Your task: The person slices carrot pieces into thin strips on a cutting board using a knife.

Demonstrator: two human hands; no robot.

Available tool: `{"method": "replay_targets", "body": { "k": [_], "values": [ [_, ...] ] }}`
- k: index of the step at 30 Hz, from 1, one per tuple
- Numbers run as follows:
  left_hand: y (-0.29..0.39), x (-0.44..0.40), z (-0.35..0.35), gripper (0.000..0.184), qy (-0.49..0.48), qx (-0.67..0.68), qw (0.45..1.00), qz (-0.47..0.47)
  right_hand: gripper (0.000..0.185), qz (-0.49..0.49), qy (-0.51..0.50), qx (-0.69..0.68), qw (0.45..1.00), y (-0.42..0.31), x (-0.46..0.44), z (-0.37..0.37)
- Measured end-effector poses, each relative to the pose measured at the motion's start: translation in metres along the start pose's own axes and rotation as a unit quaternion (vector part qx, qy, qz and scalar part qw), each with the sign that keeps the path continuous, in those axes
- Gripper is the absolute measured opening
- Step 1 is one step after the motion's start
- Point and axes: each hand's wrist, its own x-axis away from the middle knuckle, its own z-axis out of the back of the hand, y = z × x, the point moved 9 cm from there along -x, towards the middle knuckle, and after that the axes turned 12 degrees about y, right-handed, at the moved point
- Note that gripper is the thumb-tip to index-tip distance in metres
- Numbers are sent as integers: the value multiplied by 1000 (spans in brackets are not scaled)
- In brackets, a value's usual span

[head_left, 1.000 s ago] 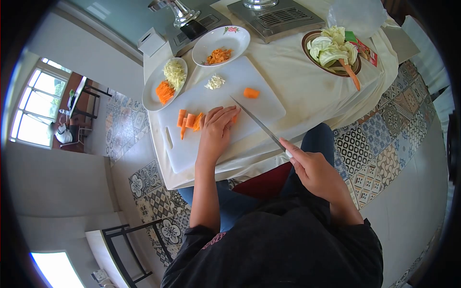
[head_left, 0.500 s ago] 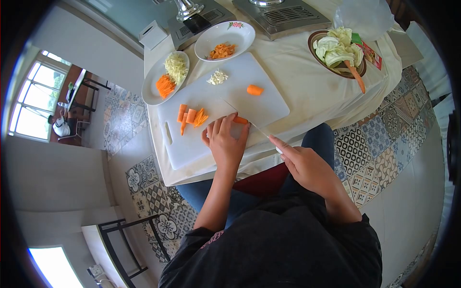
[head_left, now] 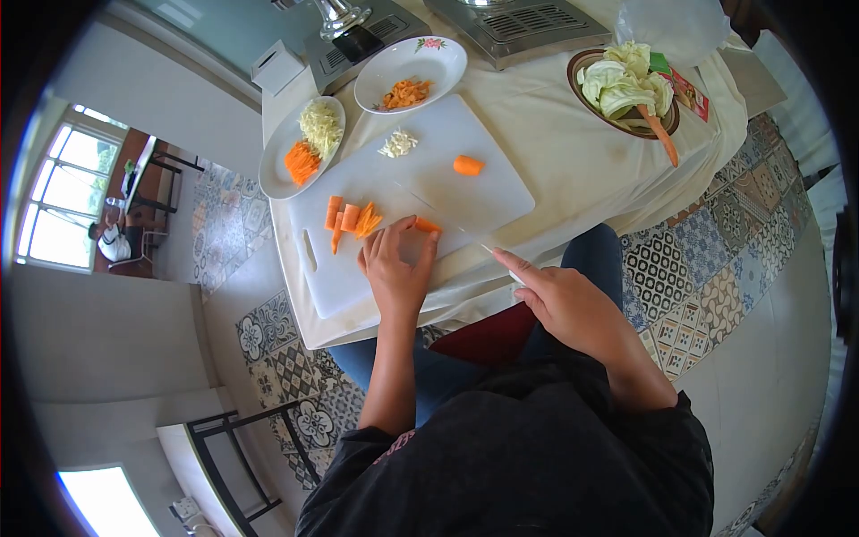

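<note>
My left hand is on the white cutting board, thumb and fingers closed around a carrot piece that is partly hidden. In my right hand is a knife, its handle mostly covered by my fingers. The thin blade slants across the board just beyond the held piece; I cannot tell whether it touches it. Left of my left hand lie carrot chunks and thin carrot strips. Farther up are a short carrot chunk and a small pile of chopped white pieces.
An oval plate holds shredded carrot and pale shreds. Beside it stands a flowered white bowl with orange peelings. A brown-rimmed bowl of cabbage and a carrot sits at right. Two portable stoves are behind. A seated person is far left.
My left hand and the carrot piece have shifted slightly left across the board. The knife and my right hand have moved left too. The camera view has shifted slightly.
</note>
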Motion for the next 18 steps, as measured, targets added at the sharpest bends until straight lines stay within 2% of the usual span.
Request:
{"method": "replay_targets", "body": {
  "k": [6, 12, 18],
  "values": [
    [-1, 4, 2, 28, 21, -21, 999, -21, 62, -5, 10, 65, 998, -2, -1, 2],
    [-12, 3, 3, 26, 43, -23, 999, 25, 68, 70, 16, 106, 992, -29, 0, 7],
    [-14, 0, -1, 22, 22, -18, 998, 61, 69, 86, 17, 153, 984, -29, -2, 6]
  ]
}}
